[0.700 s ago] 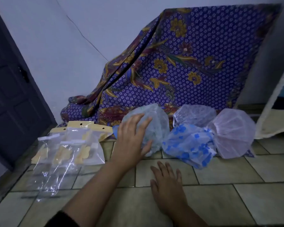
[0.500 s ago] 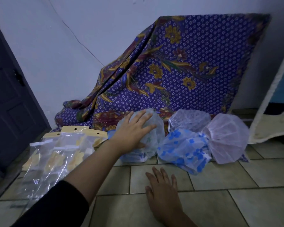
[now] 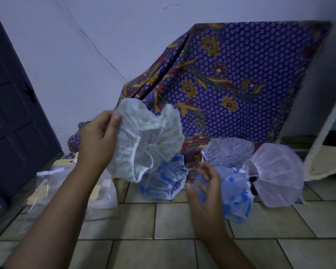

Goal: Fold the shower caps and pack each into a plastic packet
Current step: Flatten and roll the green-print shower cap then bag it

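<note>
While blurred, packets (image 3: 103, 193) seemingly bear no writing.

I see a tiled floor (image 3: 182, 220) running across the near part of the scene. At the far right a purple flowered cloth (image 3: 231, 84) drapes over something leaning on the pale wall (image 3: 85, 45). A dark door (image 3: 10, 123) stands at the left, and a pale mat edge (image 3: 328, 152) shows at the right

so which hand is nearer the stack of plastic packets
Left. The left hand is raised just above the plastic packets, gripping the green-patterned shower cap; the right hand is empty, farther right over the tiles.
</note>
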